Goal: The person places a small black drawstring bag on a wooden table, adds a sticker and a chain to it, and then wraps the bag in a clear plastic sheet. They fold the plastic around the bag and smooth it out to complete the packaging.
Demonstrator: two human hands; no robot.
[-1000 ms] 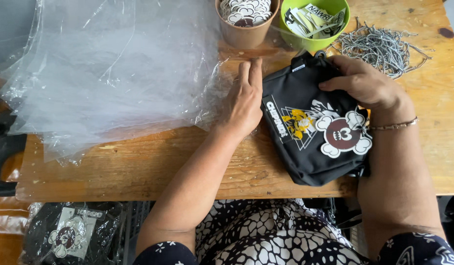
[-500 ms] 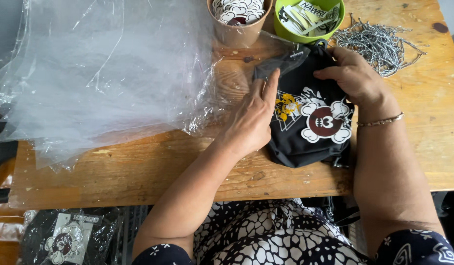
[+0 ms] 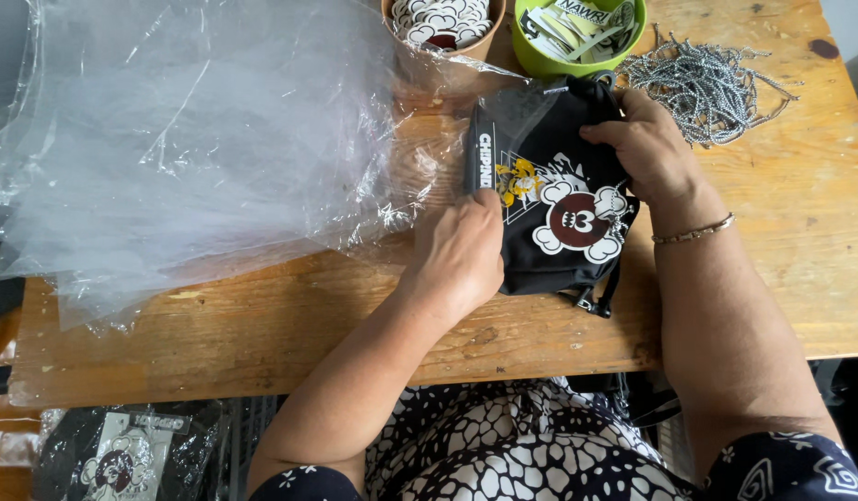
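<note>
Clear plastic bags (image 3: pixel 188 148) piled in a crinkled heap, left of left hand (image 3: pixel 459 255), one sheet's edge reaching over the black pouch. Left hand curled, fingers pinching the plastic and pouch's left edge. Black pouch (image 3: pixel 550 199) with white-and-maroon cartoon patch lies on wooden table (image 3: pixel 355 315) between both hands, tilted, top toward the bowls. Right hand (image 3: pixel 647 148) grips pouch's upper right corner near the drawstring, fingers closed on fabric; thin bracelet (image 3: pixel 693 232) on the wrist. Beyond the left hand, brown paper cup (image 3: pixel 443 32) of stickers. Beyond the right hand, green bowl (image 3: pixel 577 37) of tags; to its right, heap of silver ball chains (image 3: pixel 712 83). Near lower left, another bagged pouch (image 3: pixel 123 459) below table edge.
</note>
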